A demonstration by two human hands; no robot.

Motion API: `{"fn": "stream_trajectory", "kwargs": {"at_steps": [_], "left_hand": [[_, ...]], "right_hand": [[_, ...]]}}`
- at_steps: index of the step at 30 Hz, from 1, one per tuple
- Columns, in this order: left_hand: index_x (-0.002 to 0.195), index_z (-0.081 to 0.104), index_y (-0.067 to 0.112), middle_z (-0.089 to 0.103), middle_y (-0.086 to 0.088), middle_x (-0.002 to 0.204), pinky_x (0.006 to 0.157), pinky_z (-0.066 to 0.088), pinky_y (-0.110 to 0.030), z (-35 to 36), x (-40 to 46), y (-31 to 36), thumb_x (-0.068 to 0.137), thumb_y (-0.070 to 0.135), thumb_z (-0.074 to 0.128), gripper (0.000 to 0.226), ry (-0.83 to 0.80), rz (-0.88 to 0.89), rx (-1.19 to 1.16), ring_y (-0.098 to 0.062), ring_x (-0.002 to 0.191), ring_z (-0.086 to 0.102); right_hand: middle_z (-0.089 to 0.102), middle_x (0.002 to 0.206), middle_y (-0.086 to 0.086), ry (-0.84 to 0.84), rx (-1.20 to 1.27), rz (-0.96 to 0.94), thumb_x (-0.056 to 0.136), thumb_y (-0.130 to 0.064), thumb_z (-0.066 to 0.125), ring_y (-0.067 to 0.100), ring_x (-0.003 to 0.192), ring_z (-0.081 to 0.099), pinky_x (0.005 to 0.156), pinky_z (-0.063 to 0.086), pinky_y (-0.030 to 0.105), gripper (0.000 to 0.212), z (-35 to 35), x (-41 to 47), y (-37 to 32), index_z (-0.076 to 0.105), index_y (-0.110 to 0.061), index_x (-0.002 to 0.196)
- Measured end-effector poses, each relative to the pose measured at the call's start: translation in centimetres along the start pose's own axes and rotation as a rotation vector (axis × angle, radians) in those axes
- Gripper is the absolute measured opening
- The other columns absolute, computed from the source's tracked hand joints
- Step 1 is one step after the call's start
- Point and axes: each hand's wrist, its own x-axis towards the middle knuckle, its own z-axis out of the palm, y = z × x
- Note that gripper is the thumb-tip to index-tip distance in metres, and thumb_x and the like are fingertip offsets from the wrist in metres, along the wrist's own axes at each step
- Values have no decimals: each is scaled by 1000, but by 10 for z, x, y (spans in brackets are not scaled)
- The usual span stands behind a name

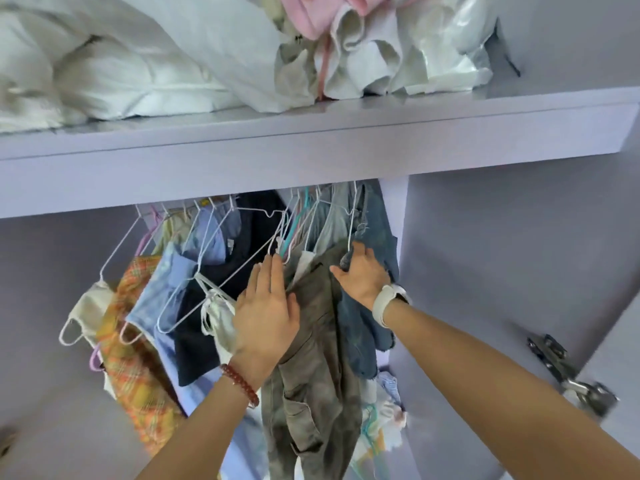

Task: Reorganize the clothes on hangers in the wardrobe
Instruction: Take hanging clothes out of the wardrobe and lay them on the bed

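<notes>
Clothes hang on thin white wire hangers under a lilac wardrobe shelf. From left: a cream top, an orange plaid garment, a light blue shirt, a dark navy piece. Grey-olive cargo trousers hang in the middle, blue denim to their right. My left hand lies flat with fingers extended on the left edge of the trousers, beside the hanger corners. My right hand, with a white watch, presses on the fabric where trousers and denim meet; its fingertips are hidden in the cloth.
The lilac shelf above carries white bedding and bundled pale clothes. A vertical partition stands just right of the denim. A metal door hinge is at the right. Loose pale items lie low behind the trousers.
</notes>
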Motion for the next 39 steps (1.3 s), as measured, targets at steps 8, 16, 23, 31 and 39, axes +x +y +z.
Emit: {"fn": "stream_trajectory", "kwargs": {"at_steps": [8, 16, 23, 31, 39], "left_hand": [[142, 28, 3, 38, -13, 144, 97, 43, -41, 7, -4, 7, 86, 19, 53, 63, 9, -28, -64, -25, 133, 37], [135, 42, 6, 48, -13, 137, 66, 50, -42, 9, -2, 13, 77, -15, 45, 62, 34, -93, -236, -40, 85, 64], [137, 39, 7, 44, -17, 139, 88, 48, -46, 1, 3, 10, 75, -20, 37, 68, 38, -130, -387, -40, 104, 58], [135, 40, 1, 50, -20, 132, 96, 45, -43, 6, 2, 12, 81, -14, 39, 56, 112, -69, -366, -35, 117, 51], [145, 12, 0, 3, -25, 152, 105, -11, -63, 24, -10, 54, 90, 37, 41, 72, -56, 18, 110, -40, 140, -7]], "right_hand": [[53, 117, 25, 163, 47, 177, 86, -6, 41, 46, 103, 52, 81, 43, 44, 35, -30, 14, 47, 37, -3, 121], [58, 104, 27, 459, 222, 232, 87, -6, 39, 45, 95, 54, 72, 38, 37, 27, -63, 27, 65, 46, -4, 113], [57, 107, 27, 424, 231, 302, 86, -4, 40, 44, 96, 54, 71, 35, 36, 28, -74, 34, 71, 41, -1, 114], [62, 104, 29, 520, 71, 171, 93, -11, 36, 48, 98, 53, 81, 41, 45, 30, -75, 2, 96, 53, -6, 119], [64, 100, 25, 535, 70, 112, 93, -11, 37, 48, 96, 54, 81, 42, 44, 27, -94, -24, 91, 53, -9, 114]]}}
